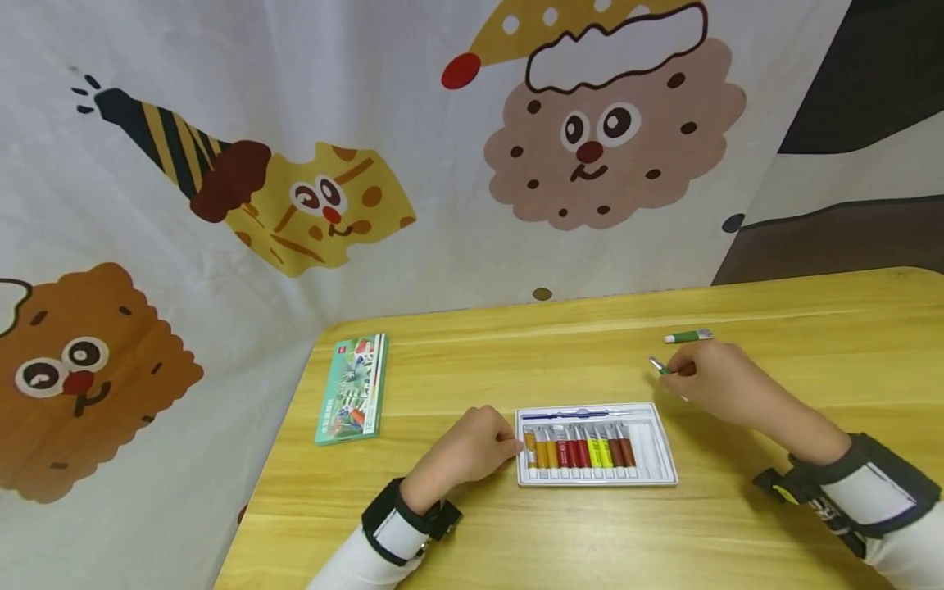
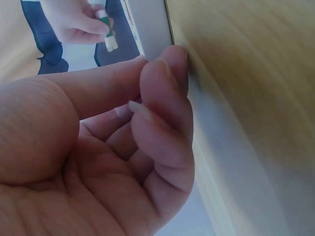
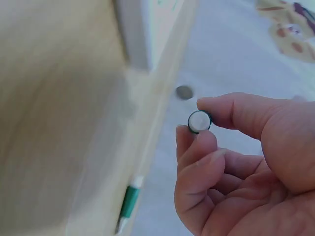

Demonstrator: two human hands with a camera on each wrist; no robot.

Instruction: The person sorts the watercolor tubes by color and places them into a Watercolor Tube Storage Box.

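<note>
A white plastic tray [image 1: 664, 467] lies on the table, holding a row of paint tubes [image 1: 583, 451] in orange, red, yellow and brown, with empty slots at its right end. Along its top runs a thin blue paintbrush [image 1: 546, 416]. At the tray's left edge my left hand [image 1: 472, 447] pinches the rim between thumb and curled fingers. My right hand [image 1: 719, 383] is raised beyond the tray's upper right corner, pinching a green paint tube [image 3: 199, 121] whose white cap end faces the right wrist camera. Another green paint tube [image 1: 688, 336] lies on the table just behind that hand.
A flat teal paint box [image 1: 352, 389] with a printed plant picture lies on the left of the wooden table [image 1: 457, 352]. Behind the table's far edge hangs a white curtain [image 1: 442, 246] printed with cartoon biscuits.
</note>
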